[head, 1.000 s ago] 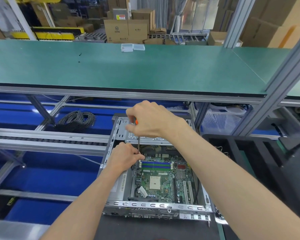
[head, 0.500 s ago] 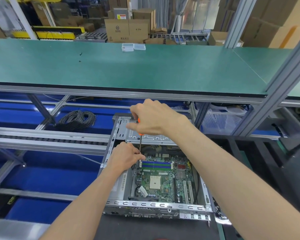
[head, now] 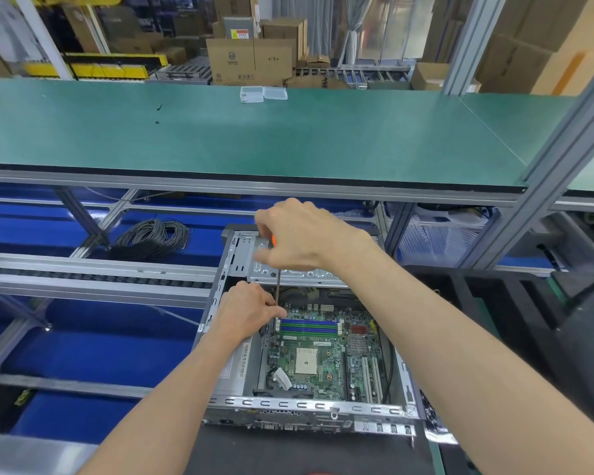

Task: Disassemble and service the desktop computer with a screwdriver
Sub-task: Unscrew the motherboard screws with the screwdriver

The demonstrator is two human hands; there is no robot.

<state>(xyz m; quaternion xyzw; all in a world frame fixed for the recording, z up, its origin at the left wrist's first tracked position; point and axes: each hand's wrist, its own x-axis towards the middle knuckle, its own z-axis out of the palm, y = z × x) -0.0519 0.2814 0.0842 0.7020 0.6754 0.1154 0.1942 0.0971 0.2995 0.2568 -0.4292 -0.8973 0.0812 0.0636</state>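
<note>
Both hands work one screw: the right hand point(head: 302, 234) grips the screwdriver point(head: 277, 286) handle, the left hand point(head: 251, 311) pinches its shaft near the tip. With the open computer case point(head: 309, 406) on the table's near edge, cover off, motherboard point(head: 323, 354) bared, board removal probably remains.

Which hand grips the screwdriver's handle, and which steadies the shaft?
The right hand grips the orange handle of the screwdriver from above; the left hand pinches the shaft low down, by the motherboard.
</note>
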